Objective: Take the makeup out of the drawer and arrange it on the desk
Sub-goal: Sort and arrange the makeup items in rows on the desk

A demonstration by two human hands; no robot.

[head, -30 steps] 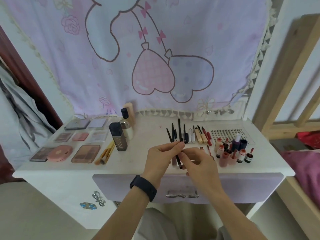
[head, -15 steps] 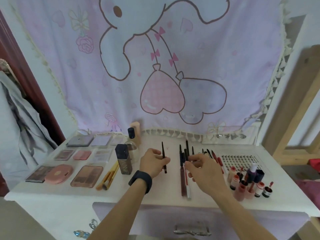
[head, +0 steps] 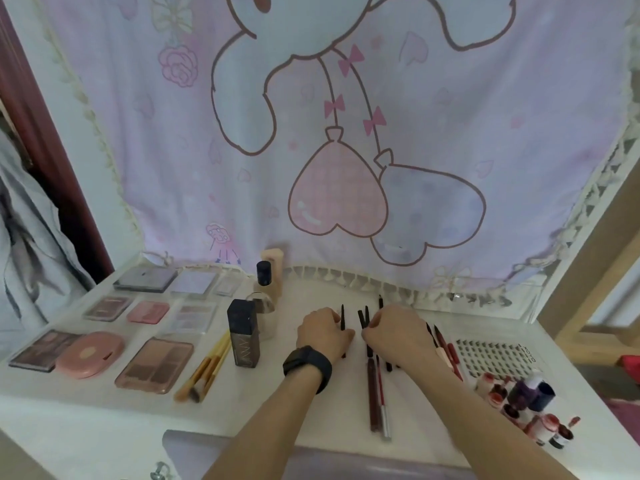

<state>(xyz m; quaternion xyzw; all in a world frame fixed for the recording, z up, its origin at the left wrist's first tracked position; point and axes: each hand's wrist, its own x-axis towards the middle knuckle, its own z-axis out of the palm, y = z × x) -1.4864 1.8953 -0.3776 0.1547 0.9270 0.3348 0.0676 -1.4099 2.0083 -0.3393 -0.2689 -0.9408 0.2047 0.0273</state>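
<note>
Both hands are down on the white tabletop (head: 277, 403) at its middle, backs to the camera. The left hand (head: 323, 332), with a black watch (head: 306, 367) on its wrist, has its fingers curled round a thin black pencil (head: 342, 317) that lies pointing away. Just to its right, the right hand (head: 398, 336) curls its fingers down onto a row of pencils (head: 372, 393); whether they clamp one I cannot tell. Red pencils (head: 450, 351) lie further right. The palettes (head: 154, 365) are set out in rows at the left, with brushes (head: 204, 374) and a dark bottle (head: 243, 332) beside them. A lash card (head: 495, 355) and small bottles (head: 530, 400) sit at the right.
</note>
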